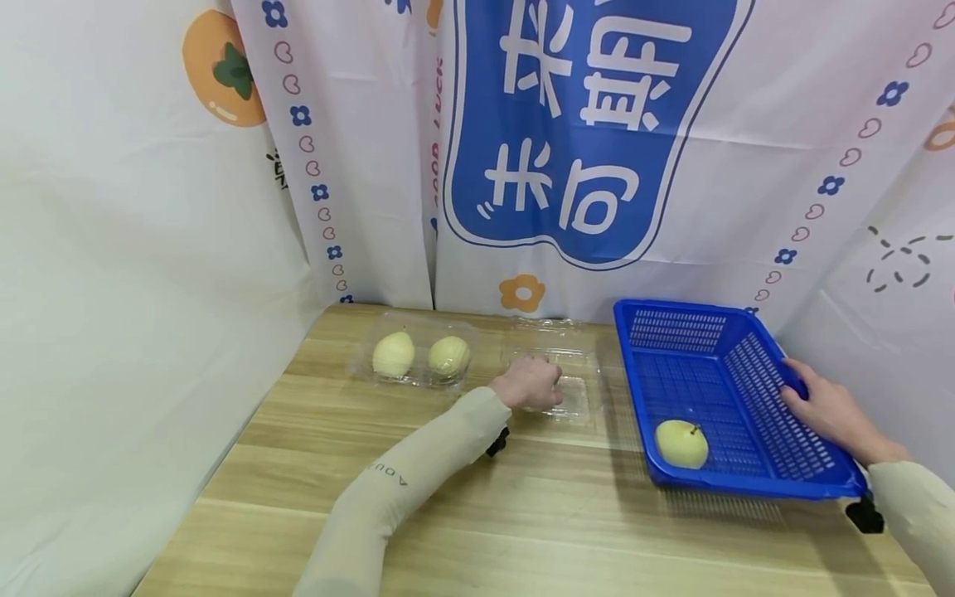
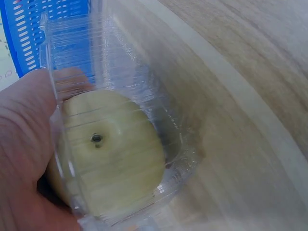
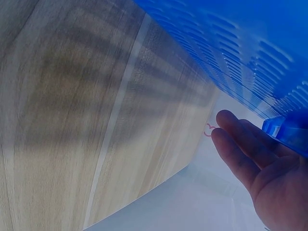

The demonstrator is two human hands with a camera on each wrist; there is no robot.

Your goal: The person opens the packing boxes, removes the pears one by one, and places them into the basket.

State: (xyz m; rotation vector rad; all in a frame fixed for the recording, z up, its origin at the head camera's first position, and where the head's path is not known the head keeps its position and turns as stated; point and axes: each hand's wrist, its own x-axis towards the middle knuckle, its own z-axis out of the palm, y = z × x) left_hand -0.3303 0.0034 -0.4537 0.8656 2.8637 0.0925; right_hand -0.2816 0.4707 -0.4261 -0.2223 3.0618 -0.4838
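My left hand (image 1: 531,383) is down in a clear plastic clamshell box (image 1: 576,398), its fingers round a pale yellow pear (image 2: 113,154). From the head view that pear is hidden beneath the hand. Over on the right, my right hand (image 1: 839,414) grips the side rim of a blue plastic basket (image 1: 716,481), with thumb and a finger over the edge. In the right wrist view, other fingers (image 3: 238,156) extend outside below the rim. The basket appears raised and tilted above the table, and one pear (image 1: 682,444) lies in its near left corner.
Left of the open box stands another clear plastic box (image 1: 421,332) holding two pears, one of them (image 1: 393,355) on the left. Both boxes sit near the back edge of the wooden table (image 1: 477,514). Behind hangs a printed white cloth (image 1: 373,166).
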